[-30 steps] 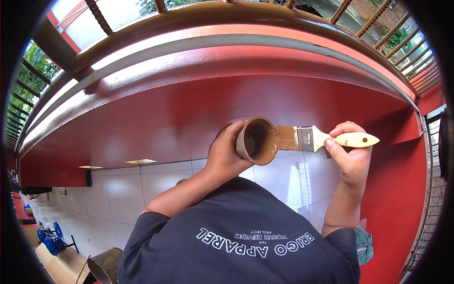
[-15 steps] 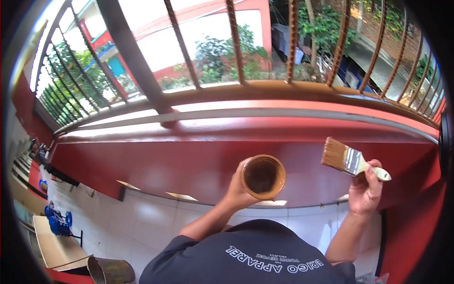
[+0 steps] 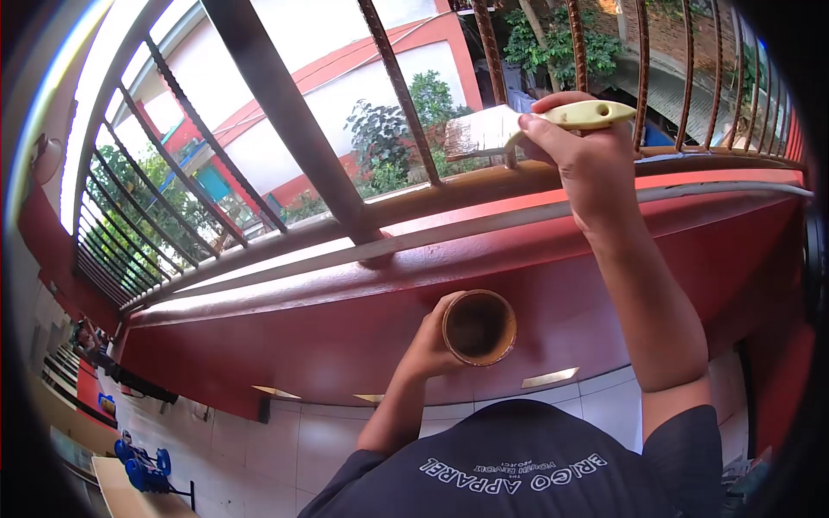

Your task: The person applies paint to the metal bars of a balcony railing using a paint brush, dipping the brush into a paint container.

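Note:
My left hand (image 3: pixel 432 341) is wrapped round the side of a round cup (image 3: pixel 510 332), its brown-stained rim facing up and its inside dark. Raised at the railing, my right hand (image 3: pixel 591 164) grips a paintbrush (image 3: pixel 604 112) by its pale handle, which has a hole at the end. The brush's bristles (image 3: pixel 462 138) point left, overlapping a thin twisted bar (image 3: pixel 427 147) in this view. Just below runs the brown bottom rail (image 3: pixel 466 186) that the bars stand on.
A thick dark post (image 3: pixel 285 112) slants across the railing at left. Under the rail, a grey pipe (image 3: pixel 484 220) runs along the red wall (image 3: pixel 345 345). White floor tiles (image 3: pixel 328 432) lie below, with blue-wheeled equipment (image 3: pixel 142 466) at lower left. Plants (image 3: pixel 380 138) grow outside.
My right hand has lifted the brush up and left, from in front of the red wall to the railing bars. My left hand still holds the cup. The view has tilted.

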{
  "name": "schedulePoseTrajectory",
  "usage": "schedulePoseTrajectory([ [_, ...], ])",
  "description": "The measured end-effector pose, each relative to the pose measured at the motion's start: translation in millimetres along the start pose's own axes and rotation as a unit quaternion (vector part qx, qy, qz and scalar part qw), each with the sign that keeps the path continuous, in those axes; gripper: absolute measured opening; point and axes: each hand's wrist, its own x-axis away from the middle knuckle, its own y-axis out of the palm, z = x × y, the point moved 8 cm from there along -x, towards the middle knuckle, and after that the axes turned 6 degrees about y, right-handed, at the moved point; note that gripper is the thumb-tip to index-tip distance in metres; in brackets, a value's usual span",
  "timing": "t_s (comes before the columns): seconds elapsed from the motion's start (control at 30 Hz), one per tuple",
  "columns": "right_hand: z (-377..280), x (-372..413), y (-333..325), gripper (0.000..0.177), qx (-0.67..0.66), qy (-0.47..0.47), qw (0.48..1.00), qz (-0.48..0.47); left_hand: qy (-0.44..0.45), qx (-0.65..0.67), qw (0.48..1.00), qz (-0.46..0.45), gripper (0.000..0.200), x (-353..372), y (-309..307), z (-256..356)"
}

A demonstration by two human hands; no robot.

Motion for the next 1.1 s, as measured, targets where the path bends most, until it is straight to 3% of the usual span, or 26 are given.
schedulePoseTrajectory([
  [0.1,7.3,-19.1,29.5,0.012,0.08,0.001,0.997,-0.021,-0.012,0.018,0.998,-0.064,0.106,2.7,-8.7,-6.4],
  [0.13,-0.7,-29.8,40.4,0.012,0.032,0.03,0.999,-0.032,-0.023,0.03,0.995,-0.087,0.106,5.3,-7.9,-8.6],
  [0.17,-25.7,-44.8,51.3,0.011,0.038,-0.029,0.998,-0.038,-0.027,0.047,0.993,-0.103,0.102,7.9,-8.2,-9.6],
  [0.2,-41.8,-67.2,58.8,0.012,0.021,-0.032,0.997,-0.071,-0.027,0.062,0.991,-0.117,0.098,7.7,-10.1,-10.1],
  [0.23,-81.2,-59.9,65.8,0.008,-0.043,-0.025,0.999,-0.014,-0.025,0.076,0.989,-0.127,0.094,6.0,-12.3,-10.6],
  [0.3,-117.6,-54.0,68.3,0.009,-0.08,-0.13,0.988,0.0,-0.022,0.09,0.985,-0.148,0.094,6.8,-15.7,-14.8],
  [0.4,-93.1,-66.9,37.0,0.013,0.071,-0.221,0.972,0.022,-0.011,0.116,0.979,-0.166,0.094,7.0,-17.6,-14.8],
  [0.5,-42.7,-23.2,40.6,0.012,0.211,-0.121,0.969,0.034,0.002,0.121,0.976,-0.182,0.094,6.4,-20.5,-12.3],
  [0.57,-13.2,-17.6,45.6,0.006,0.109,-0.025,0.993,0.026,0.003,0.124,0.975,-0.186,0.095,5.4,-19.7,-10.9],
  [0.63,-21.8,-29.4,58.4,0.016,0.047,0.034,0.998,-0.022,-0.006,0.13,0.973,-0.188,0.094,5.2,-18.4,-9.6],
  [0.7,-66.0,-65.8,63.5,0.012,-0.026,-0.058,0.997,-0.053,-0.004,0.144,0.974,-0.176,0.094,7.4,-19.1,-12.7],
  [0.77,-114.8,-48.8,75.8,0.009,-0.039,-0.068,0.996,0.045,0.001,0.154,0.974,-0.165,0.094,6.7,-18.9,-15.8],
  [0.8,-121.2,-55.0,68.9,0.011,-0.067,-0.106,0.991,0.048,0.002,0.158,0.974,-0.161,0.094,7.2,-18.7,-16.8],
  [0.9,-86.2,-43.6,49.8,0.01,0.066,-0.131,0.989,-0.015,-0.004,0.159,0.975,-0.155,0.094,9.9,-19.5,-17.2],
  [1.03,-7.2,-17.0,35.1,0.011,0.07,0.045,0.996,0.008,-0.017,0.142,0.978,-0.149,0.097,8.0,-19.0,-18.1],
  [1.1,-12.1,-28.4,51.9,0.012,0.004,0.079,0.997,-0.009,-0.018,0.135,0.979,-0.15,0.096,6.6,-18.9,-16.3],
])
